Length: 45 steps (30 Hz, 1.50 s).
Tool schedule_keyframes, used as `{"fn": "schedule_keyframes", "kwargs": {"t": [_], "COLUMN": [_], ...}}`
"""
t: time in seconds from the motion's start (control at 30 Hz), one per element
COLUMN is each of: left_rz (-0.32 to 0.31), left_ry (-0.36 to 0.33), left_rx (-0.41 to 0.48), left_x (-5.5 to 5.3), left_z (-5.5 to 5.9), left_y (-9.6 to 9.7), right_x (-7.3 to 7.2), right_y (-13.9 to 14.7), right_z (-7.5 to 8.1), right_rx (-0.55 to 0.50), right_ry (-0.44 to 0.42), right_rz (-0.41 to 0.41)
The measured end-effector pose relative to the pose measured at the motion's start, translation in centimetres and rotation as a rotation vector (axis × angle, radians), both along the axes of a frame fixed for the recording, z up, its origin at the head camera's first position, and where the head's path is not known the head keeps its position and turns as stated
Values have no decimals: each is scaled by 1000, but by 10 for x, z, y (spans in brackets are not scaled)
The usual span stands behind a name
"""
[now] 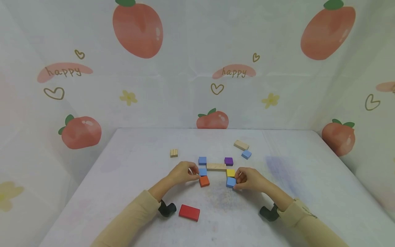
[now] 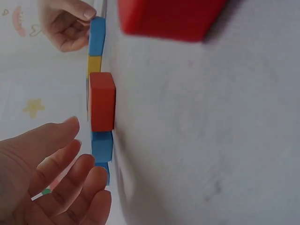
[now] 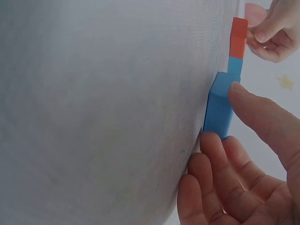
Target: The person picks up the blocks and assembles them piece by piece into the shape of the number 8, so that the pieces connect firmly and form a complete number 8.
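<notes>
My left hand [image 1: 185,171] hovers beside an orange block [image 1: 204,181], thumb and fingers relaxed with a gap to the block in the left wrist view. Behind the orange block are a blue block [image 1: 202,172] and, further back, another blue block [image 1: 202,161]. My right hand [image 1: 250,179] is at the right side of a blue block [image 1: 231,182], with loosely bent fingers. Its thumb overlaps that block [image 3: 218,110] in the right wrist view, and its index fingertip touches the end. A yellow block [image 1: 230,173] sits right behind it.
A wooden plank [image 1: 216,167] lies between the two rows, with a purple block [image 1: 228,161] at its far right. Further back lie a ridged wooden block [image 1: 174,153], a wooden plank [image 1: 241,145] and a blue block [image 1: 246,154]. A red plank [image 1: 189,212] is nearer.
</notes>
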<state>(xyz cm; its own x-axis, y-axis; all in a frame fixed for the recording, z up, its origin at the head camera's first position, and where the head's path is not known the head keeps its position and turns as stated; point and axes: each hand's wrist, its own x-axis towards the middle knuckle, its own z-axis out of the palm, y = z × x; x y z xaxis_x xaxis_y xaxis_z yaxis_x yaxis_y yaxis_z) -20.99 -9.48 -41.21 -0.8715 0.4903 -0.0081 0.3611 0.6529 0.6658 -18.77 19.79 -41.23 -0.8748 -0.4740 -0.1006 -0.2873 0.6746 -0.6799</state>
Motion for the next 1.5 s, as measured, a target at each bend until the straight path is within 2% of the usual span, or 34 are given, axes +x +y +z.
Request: {"fn": "schedule_keyframes", "kwargs": {"t": [0.37,0.73,1.13,1.37,1.5], "left_rz": [-50,-36,-26,-26,-14], "left_ry": [4,0,-17,-20,-34], "left_rx": [6,0,-14,-13,-14], "left_x": [6,6,9,9,9], "left_z": [-2,-3,-1,-2,-2], "left_y": [0,1,2,2,3], "right_x": [0,-2,-1,3,8], "right_y": [0,0,1,0,-10], "right_z": [0,-1,-2,6,14], "right_rx": [-5,3,1,-17,-70], "right_ry": [11,-15,1,93,113], "right_rz": [4,-11,6,32,82]}}
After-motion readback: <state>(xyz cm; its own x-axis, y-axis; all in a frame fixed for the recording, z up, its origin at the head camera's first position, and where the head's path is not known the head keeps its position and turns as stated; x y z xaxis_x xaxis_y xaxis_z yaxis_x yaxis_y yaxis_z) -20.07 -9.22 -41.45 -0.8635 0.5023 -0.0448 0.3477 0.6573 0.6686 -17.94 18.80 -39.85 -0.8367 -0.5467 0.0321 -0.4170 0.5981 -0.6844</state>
